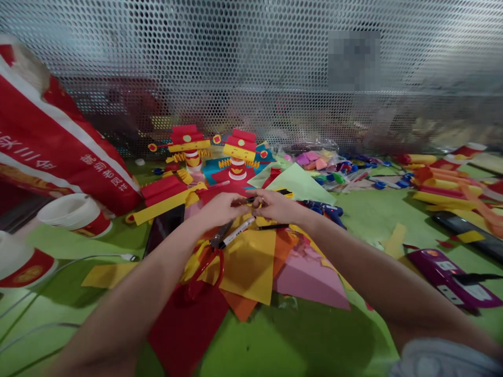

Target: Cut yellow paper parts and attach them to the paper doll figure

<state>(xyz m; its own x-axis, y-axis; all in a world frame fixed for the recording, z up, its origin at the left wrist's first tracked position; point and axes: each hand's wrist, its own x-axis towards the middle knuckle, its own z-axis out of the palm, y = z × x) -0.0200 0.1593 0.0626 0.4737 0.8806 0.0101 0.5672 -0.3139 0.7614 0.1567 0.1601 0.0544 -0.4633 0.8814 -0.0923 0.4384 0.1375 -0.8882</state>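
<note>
Red paper (188, 330) nearest me. My left hand (226, 207), right hand (275, 205) close together, fingers bent narrow; can't tell what they grip. Marker (239, 232), scissors (216, 242) nearer me on yellow paper (251, 269), presumably for easy reach.

Craft workshop, perhaps: paper (251, 267), scissors (217, 242)

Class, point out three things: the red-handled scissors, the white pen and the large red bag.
Red-handled scissors (216, 242), head view: near the pivot.
White pen (238, 233), head view: the barrel.
Large red bag (66, 133), head view: the printed side.
</note>
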